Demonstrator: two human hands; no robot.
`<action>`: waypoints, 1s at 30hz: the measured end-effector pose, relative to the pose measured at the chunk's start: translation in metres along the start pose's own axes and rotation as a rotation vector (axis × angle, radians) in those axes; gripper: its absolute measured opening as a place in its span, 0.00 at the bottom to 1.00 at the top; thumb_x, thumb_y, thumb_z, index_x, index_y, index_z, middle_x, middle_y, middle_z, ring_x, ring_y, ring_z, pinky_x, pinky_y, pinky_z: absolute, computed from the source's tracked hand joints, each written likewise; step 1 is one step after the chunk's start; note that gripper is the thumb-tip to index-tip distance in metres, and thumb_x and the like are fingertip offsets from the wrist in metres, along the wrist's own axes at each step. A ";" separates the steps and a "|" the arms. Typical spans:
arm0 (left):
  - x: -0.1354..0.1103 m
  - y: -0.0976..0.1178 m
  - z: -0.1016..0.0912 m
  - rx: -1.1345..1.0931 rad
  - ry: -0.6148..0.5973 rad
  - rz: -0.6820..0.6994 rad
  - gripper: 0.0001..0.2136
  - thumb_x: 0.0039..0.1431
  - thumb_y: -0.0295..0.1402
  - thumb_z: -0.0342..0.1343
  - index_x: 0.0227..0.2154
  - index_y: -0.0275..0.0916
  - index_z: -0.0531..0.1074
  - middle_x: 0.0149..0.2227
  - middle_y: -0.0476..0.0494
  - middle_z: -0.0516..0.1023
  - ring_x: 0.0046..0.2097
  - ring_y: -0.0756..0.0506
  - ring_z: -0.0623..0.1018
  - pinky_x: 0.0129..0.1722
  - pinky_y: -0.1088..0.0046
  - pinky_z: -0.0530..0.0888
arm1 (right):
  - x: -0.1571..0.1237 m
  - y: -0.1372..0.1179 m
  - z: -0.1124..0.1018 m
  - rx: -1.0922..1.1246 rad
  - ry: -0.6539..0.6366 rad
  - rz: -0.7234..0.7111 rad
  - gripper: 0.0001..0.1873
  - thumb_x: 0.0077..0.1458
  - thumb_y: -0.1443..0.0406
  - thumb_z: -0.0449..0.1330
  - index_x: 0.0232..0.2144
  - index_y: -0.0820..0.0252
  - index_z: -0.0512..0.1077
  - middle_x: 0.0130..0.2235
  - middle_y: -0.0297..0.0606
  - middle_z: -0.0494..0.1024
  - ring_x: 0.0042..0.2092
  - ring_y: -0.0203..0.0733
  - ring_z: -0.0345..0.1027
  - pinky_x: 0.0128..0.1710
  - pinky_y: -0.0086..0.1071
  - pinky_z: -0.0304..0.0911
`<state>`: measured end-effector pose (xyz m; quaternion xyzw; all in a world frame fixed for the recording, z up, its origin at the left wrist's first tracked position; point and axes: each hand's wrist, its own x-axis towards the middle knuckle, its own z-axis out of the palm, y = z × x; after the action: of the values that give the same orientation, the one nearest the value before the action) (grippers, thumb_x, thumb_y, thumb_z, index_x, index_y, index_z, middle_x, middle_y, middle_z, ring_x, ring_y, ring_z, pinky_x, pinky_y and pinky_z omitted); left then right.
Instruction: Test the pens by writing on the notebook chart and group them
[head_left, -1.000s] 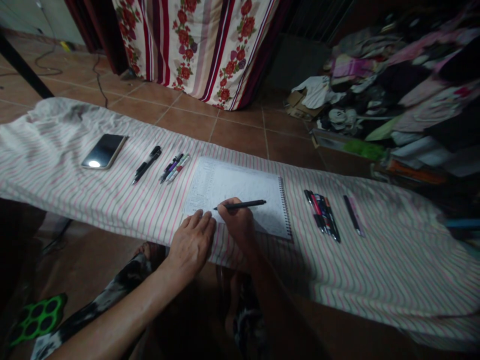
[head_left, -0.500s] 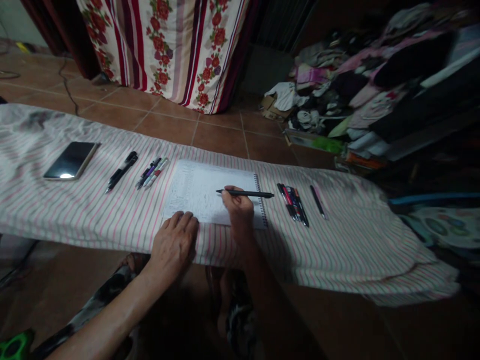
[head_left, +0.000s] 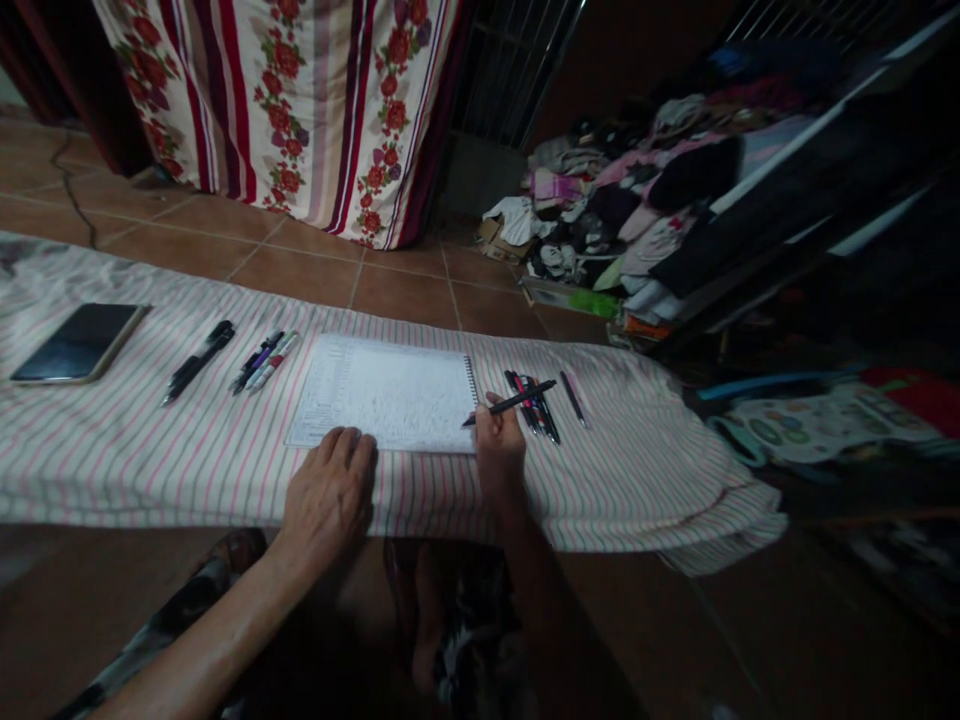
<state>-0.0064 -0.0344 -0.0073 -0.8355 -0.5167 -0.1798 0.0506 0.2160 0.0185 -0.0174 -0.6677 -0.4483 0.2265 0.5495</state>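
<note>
Right fingers (head_left: 490, 423) grip a black pen (head_left: 517, 399), perhaps touching the notebook (head_left: 397, 390); left fingers (head_left: 346, 443) lie outstretched on it.

The held pen (head_left: 517, 400) is black, the cloth (head_left: 431, 495) pink-and-perhaps-grey striped.

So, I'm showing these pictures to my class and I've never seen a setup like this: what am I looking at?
There is no machine here, just a person's two bare hands. Every picture comes from one camera worn on the head, looking forward and down. The left hand rests at the near edge of a spiral notebook. The right hand holds a black pen, its tip near the bound side; whether it touches paper is hard to tell. On the striped cloth, left of the notebook, lie a phone and two groups of pens. More pens lie to the right.
</note>
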 end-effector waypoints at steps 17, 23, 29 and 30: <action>0.003 0.001 0.005 -0.052 0.003 0.033 0.15 0.52 0.20 0.46 0.43 0.32 0.68 0.44 0.33 0.70 0.49 0.38 0.67 0.47 0.59 0.71 | 0.015 0.014 -0.077 -0.679 0.013 -0.050 0.26 0.49 0.52 0.51 0.44 0.63 0.73 0.28 0.38 0.73 0.32 0.43 0.66 0.34 0.33 0.57; 0.003 0.001 0.005 -0.066 0.012 0.023 0.15 0.52 0.21 0.47 0.42 0.33 0.68 0.46 0.32 0.70 0.49 0.38 0.68 0.46 0.59 0.71 | 0.025 0.019 -0.082 -0.778 0.032 -0.083 0.24 0.49 0.52 0.51 0.41 0.62 0.73 0.28 0.39 0.74 0.32 0.44 0.67 0.33 0.33 0.57; 0.000 -0.002 0.008 -0.025 -0.020 0.035 0.16 0.53 0.21 0.47 0.45 0.31 0.67 0.47 0.31 0.69 0.49 0.38 0.68 0.47 0.59 0.70 | 0.034 0.023 -0.078 -0.878 -0.018 -0.118 0.19 0.50 0.56 0.53 0.41 0.62 0.69 0.28 0.37 0.74 0.33 0.44 0.68 0.33 0.32 0.56; 0.000 -0.003 0.008 -0.023 -0.025 0.038 0.17 0.52 0.21 0.47 0.46 0.30 0.67 0.48 0.30 0.69 0.50 0.37 0.68 0.48 0.58 0.70 | 0.035 0.023 -0.078 -0.891 -0.024 -0.116 0.19 0.51 0.56 0.53 0.41 0.61 0.69 0.29 0.37 0.74 0.33 0.44 0.69 0.33 0.32 0.56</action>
<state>-0.0068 -0.0310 -0.0154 -0.8480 -0.4991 -0.1741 0.0380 0.3033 0.0073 -0.0098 -0.8103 -0.5450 -0.0120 0.2151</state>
